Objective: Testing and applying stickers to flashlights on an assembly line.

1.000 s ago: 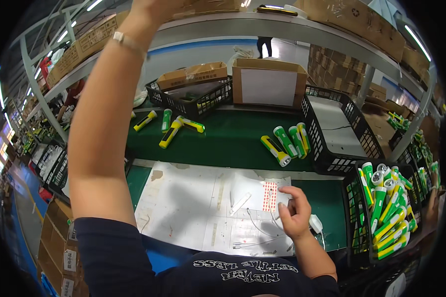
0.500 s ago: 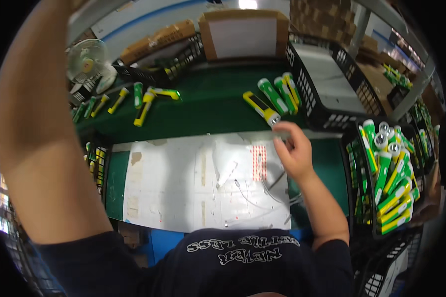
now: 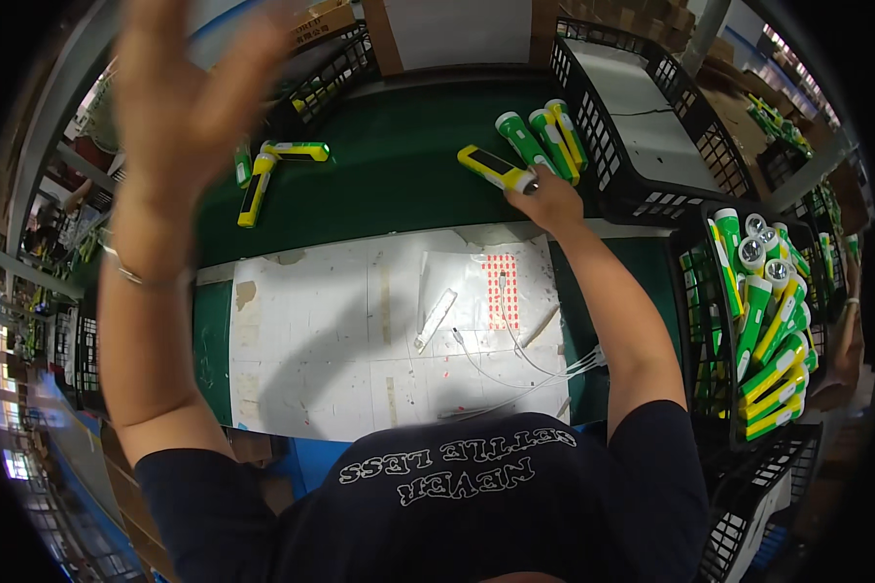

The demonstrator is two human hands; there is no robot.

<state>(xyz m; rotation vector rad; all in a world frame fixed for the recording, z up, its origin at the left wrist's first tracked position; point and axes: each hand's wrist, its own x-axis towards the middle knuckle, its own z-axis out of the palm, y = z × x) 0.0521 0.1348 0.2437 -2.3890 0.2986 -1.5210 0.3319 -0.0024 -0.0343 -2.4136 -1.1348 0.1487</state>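
My right hand (image 3: 554,202) has its fingers closed round the lamp end of a yellow flashlight (image 3: 489,163) with a dark panel, which lies on the green surface. Just beyond it, several green and yellow flashlights (image 3: 523,141) lie side by side. My left hand (image 3: 190,107) is raised high at the upper left, smeared by motion; its thumb stands apart from the fingers, which run up to the picture's top edge, and it seems to hold nothing. Past that hand, a yellow flashlight (image 3: 254,192) and another yellow one (image 3: 298,151) lie touching, partly overlapped.
A white work board (image 3: 326,379) carries white cables (image 3: 525,384), a red-patterned sticker sheet (image 3: 503,291) and a slim white piece (image 3: 437,319). At the right, a black crate (image 3: 695,335) is full of flashlights. A larger black crate (image 3: 642,206) stands behind it.
My right hand has moved away from me and closed on the flashlight's lamp end. My left arm has swung, bringing its hand into view. The whole view has shifted a little.
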